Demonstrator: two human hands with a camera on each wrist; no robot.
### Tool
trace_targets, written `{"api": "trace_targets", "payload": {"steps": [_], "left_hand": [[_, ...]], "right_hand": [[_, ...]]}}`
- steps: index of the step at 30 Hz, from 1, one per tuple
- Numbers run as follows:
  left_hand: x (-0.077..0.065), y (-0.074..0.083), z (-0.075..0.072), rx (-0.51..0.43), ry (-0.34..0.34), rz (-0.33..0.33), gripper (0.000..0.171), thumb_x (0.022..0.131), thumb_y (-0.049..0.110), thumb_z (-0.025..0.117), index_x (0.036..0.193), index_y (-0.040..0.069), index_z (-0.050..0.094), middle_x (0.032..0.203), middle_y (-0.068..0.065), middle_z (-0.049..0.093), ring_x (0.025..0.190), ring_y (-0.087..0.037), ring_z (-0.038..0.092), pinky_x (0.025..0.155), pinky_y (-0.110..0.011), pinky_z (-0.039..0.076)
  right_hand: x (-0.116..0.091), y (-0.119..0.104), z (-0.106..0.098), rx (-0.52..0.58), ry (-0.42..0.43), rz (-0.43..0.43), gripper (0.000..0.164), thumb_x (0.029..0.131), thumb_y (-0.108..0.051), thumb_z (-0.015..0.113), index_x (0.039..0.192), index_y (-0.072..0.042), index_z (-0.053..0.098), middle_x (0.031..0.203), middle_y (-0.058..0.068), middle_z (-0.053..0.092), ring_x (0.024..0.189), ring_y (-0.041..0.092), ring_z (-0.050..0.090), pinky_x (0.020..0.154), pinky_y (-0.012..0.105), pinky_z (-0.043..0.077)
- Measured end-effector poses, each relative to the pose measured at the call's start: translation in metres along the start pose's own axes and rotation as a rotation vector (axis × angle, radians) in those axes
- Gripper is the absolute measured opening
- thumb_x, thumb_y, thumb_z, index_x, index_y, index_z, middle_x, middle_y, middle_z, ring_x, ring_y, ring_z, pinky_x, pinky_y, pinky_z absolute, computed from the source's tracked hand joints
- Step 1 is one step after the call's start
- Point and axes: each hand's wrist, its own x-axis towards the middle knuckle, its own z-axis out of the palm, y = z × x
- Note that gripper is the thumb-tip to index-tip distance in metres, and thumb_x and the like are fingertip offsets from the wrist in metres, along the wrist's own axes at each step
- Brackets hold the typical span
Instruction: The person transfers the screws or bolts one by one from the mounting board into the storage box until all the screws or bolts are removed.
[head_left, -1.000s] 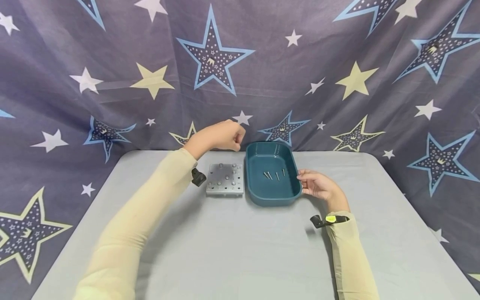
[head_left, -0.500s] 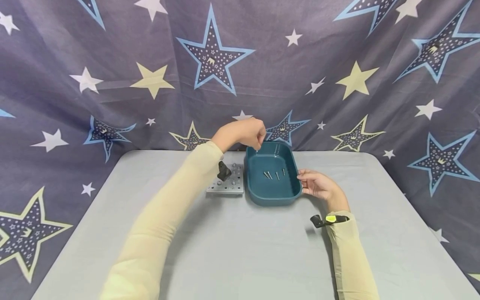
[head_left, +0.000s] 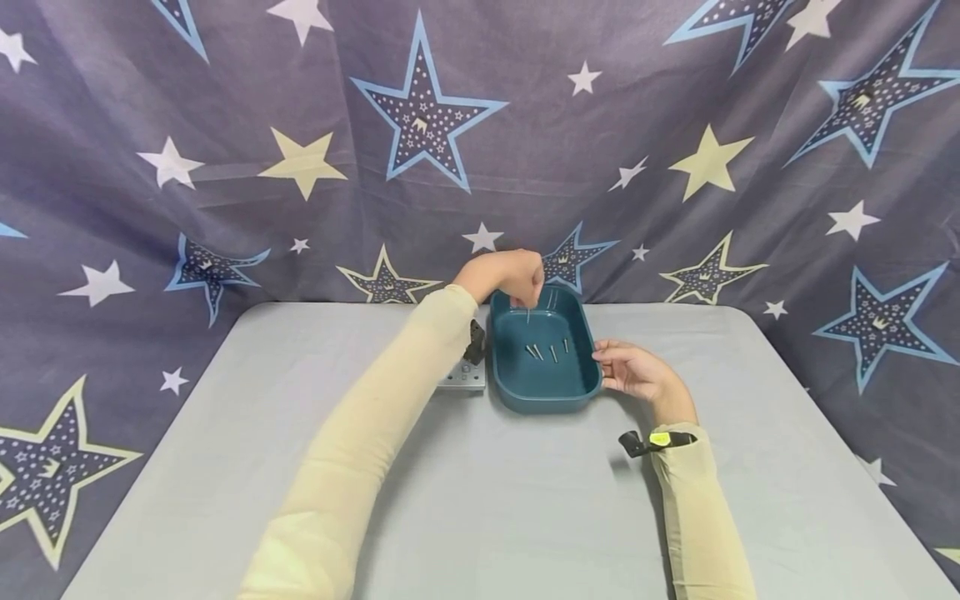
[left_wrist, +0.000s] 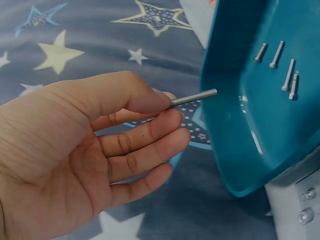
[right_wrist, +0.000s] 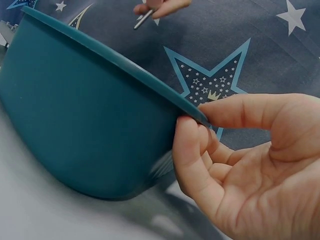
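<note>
Between thumb and forefinger, my left hand pinches a screw whose threaded end sticks out; in the head view it points down over the far part of the teal tray. The screw's head is hidden by the fingers. My right hand grips the tray's right rim, thumb on one side and fingers on the other, as the right wrist view shows. Several loose socket-head screws lie on the tray's floor.
Left of the tray stands a metal plate with holes and screws in it, mostly covered by my left sleeve and wrist camera. A grey cloth covers the table. Behind it hangs a star-patterned curtain.
My left hand has moved right, from above the metal plate to over the tray, carrying the screw. The right hand has stayed on the rim, and the tray has not moved.
</note>
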Motion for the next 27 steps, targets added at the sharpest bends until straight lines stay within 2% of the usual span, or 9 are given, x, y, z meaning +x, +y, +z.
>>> {"api": "trace_targets", "payload": {"steps": [6, 9, 17, 24, 27], "left_hand": [[0.007, -0.006, 0.009, -0.034, -0.028, -0.045, 0.027, 0.086, 0.002, 0.060, 0.062, 0.012, 0.061, 0.066, -0.002, 0.066, 0.076, -0.025, 0.072, 0.068, -0.033, 0.050], [0.009, -0.007, 0.012, -0.020, -0.044, -0.061, 0.025, 0.087, 0.005, 0.061, 0.063, 0.012, 0.063, 0.070, -0.003, 0.069, 0.083, -0.029, 0.075, 0.067, -0.029, 0.051], [0.021, -0.004, 0.022, 0.003, -0.076, -0.088, 0.021, 0.090, 0.010, 0.065, 0.069, 0.012, 0.065, 0.073, -0.002, 0.069, 0.085, -0.027, 0.076, 0.062, -0.021, 0.052], [0.031, -0.005, 0.030, -0.024, -0.139, -0.181, 0.016, 0.088, 0.009, 0.064, 0.072, 0.011, 0.068, 0.072, -0.002, 0.070, 0.082, -0.023, 0.075, 0.058, -0.022, 0.049], [0.034, -0.005, 0.032, -0.049, -0.176, -0.216, 0.014, 0.086, 0.008, 0.064, 0.073, 0.010, 0.069, 0.075, -0.004, 0.071, 0.083, -0.023, 0.075, 0.063, -0.025, 0.053]], "right_hand": [[0.000, 0.000, 0.002, 0.007, 0.001, 0.006, 0.032, 0.107, 0.002, 0.027, 0.101, -0.012, 0.055, 0.082, -0.005, 0.066, 0.073, 0.008, 0.065, 0.067, 0.022, 0.056], [0.000, 0.000, 0.001, -0.005, 0.006, 0.008, 0.033, 0.107, 0.001, 0.028, 0.099, -0.014, 0.056, 0.082, -0.006, 0.066, 0.074, 0.007, 0.064, 0.067, 0.022, 0.055], [0.000, 0.001, -0.001, -0.005, 0.012, 0.006, 0.032, 0.107, 0.001, 0.029, 0.101, -0.013, 0.057, 0.083, -0.005, 0.066, 0.076, 0.008, 0.065, 0.068, 0.022, 0.056], [0.001, 0.001, -0.001, 0.001, 0.004, 0.006, 0.032, 0.107, 0.001, 0.028, 0.101, -0.013, 0.056, 0.083, -0.005, 0.066, 0.075, 0.008, 0.064, 0.067, 0.022, 0.056], [0.001, 0.000, 0.001, 0.005, 0.004, 0.009, 0.032, 0.107, 0.001, 0.028, 0.100, -0.013, 0.056, 0.083, -0.005, 0.065, 0.075, 0.008, 0.064, 0.067, 0.022, 0.055]]}}
